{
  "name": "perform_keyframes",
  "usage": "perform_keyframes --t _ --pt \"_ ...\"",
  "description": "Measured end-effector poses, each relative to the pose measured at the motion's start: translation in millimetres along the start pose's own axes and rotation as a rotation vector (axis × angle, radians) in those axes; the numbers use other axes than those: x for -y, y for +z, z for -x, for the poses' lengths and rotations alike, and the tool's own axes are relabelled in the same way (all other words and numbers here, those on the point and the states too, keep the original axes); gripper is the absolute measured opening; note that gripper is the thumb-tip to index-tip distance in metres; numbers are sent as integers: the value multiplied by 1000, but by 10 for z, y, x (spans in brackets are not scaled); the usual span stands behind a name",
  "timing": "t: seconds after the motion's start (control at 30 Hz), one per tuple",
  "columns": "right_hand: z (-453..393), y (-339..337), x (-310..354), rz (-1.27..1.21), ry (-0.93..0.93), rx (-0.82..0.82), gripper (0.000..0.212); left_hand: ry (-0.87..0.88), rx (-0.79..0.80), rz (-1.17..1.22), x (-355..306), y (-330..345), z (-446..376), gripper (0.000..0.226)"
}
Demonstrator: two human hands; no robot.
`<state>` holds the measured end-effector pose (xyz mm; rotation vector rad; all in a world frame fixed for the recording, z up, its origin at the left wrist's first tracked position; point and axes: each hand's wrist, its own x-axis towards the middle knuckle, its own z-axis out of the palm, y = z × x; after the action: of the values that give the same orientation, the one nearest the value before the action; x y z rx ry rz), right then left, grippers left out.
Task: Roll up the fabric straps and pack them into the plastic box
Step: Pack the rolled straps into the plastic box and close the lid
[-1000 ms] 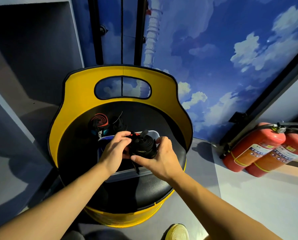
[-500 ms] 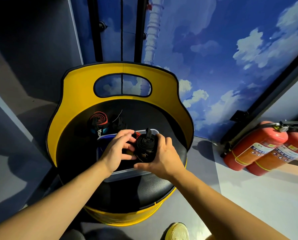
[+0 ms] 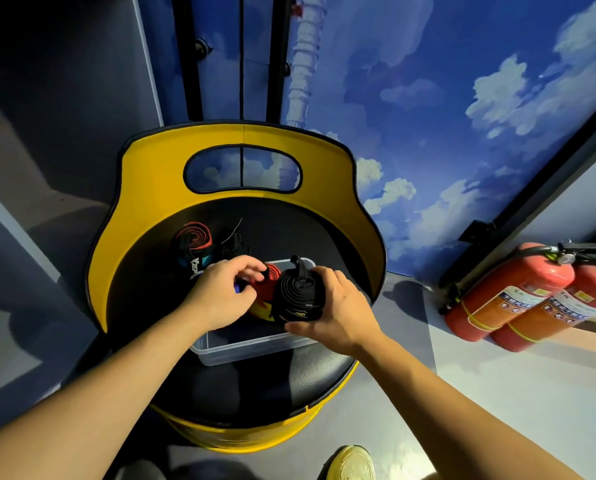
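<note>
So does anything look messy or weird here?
A bit. The black rolled strap in the right hand has a loose end sticking up, so the roll isn't tidy. Two more rolled straps sit outside the plastic box.

Clear glossy plastic box (image 3: pixel 255 344), matt cloth strap roll (image 3: pixel 298 296)

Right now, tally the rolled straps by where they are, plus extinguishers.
Roll in right hand: 1, black roll
Rolls in the box: 1 seen, red roll; more may be hidden
Rolls on the seat: 2, red-black roll, dark roll
Extinguishers: 2
Total: 6
</note>
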<state>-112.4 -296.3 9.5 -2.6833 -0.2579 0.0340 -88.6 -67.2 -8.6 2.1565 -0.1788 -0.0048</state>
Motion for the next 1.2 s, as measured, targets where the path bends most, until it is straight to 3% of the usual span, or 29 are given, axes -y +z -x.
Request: perform_keyframes --t 0.07,0.17,0.23,0.4,0.57,0.8,0.97,1.2 --pt "-14 -28 -71 -25 -9 13 97 124 10 -261 39 -17 -29 46" --pt "-30 -76 -162 -83 -11 26 95 228 125 -479 125 -10 -85 70" --pt "-35 -110 -206 -144 -15 40 95 260 181 -566 181 42 -124 82" --pt "-51 -143 -266 -195 -52 69 90 310 160 -703 147 117 -238 81" --pt "-76 -129 -281 -205 -88 81 88 307 157 -802 174 199 -276 98" --pt "-96 -118 -284 -211 -108 78 87 272 82 -813 100 300 -245 76" --pt "-108 -127 -292 -182 -124 82 88 218 68 -844 73 373 -226 80" --pt "-158 -128 -328 -163 -138 113 92 178 81 -760 16 362 -264 63"
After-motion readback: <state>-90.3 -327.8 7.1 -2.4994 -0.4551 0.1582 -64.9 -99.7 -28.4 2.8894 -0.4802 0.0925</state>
